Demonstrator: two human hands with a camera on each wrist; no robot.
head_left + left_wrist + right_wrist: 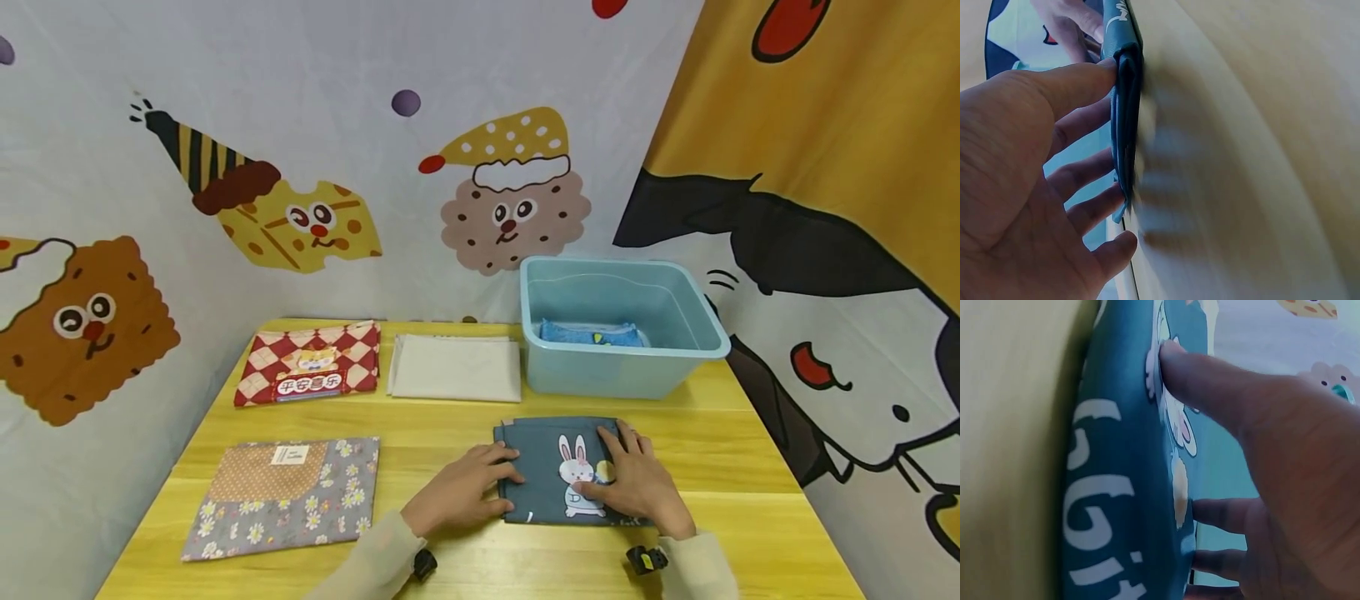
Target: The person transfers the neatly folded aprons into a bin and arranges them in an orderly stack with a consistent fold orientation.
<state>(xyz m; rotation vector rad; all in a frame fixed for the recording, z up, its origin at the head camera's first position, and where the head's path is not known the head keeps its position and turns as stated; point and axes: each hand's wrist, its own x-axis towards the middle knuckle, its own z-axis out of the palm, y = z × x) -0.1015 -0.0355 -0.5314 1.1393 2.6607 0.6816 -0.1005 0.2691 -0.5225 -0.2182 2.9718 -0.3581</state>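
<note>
A folded dark teal cloth [536, 462] with a white rabbit print lies on the table in front of me, in the head view. My left hand [459, 493] touches its left edge with fingers extended. In the left wrist view, the fingertips meet the stacked layers of the cloth's side [1125, 119]. On the right part of the cloth rests my right hand [639, 482], fingers spread, its thumb over the rabbit. In the right wrist view, large white letters [1094, 519] run along the cloth's near fold, and the thumb presses on the print.
A light blue plastic bin [600, 373] stands behind the cloth, with a blue folded item [577, 333] inside. At the back lie a red-and-white checked folded cloth [255, 379] and a cream one [457, 368]. A grey daisy-print cloth [281, 529] lies at the left.
</note>
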